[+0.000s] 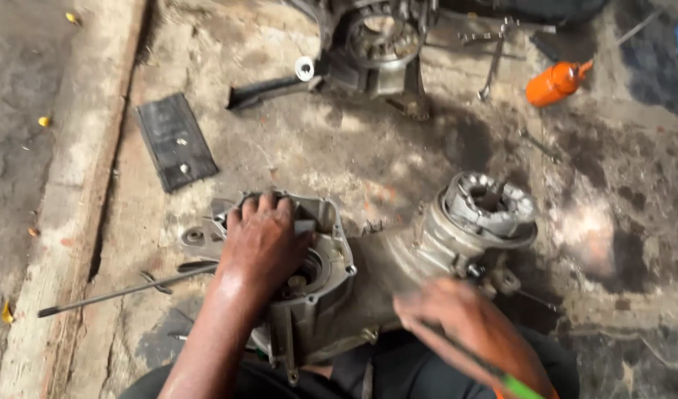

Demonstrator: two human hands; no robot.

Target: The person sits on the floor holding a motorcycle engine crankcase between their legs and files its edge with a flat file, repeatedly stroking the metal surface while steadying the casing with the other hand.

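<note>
On the stained concrete floor (pixel 339 155), centre foreground: left hand (pixel 263 240), fingers (pixel 269 203) spread and pressed flat into the open end of a grey metal engine casing (pixel 368 266), gripping nothing; right hand (pixel 457 321), blurred, close against the casing's near side, with a dark, green-ended tool (pixel 502 373) beside it, grasp not discernible. Surrounding items: finned round hub (pixel 490 207) at the casing's far end; long thin rod (pixel 110 295) to the left; black flat pad (pixel 175 140) beyond; second engine part (pixel 376 44), spanner (pixel 493 70) and orange bottle (pixel 555 83) at the top.
</note>
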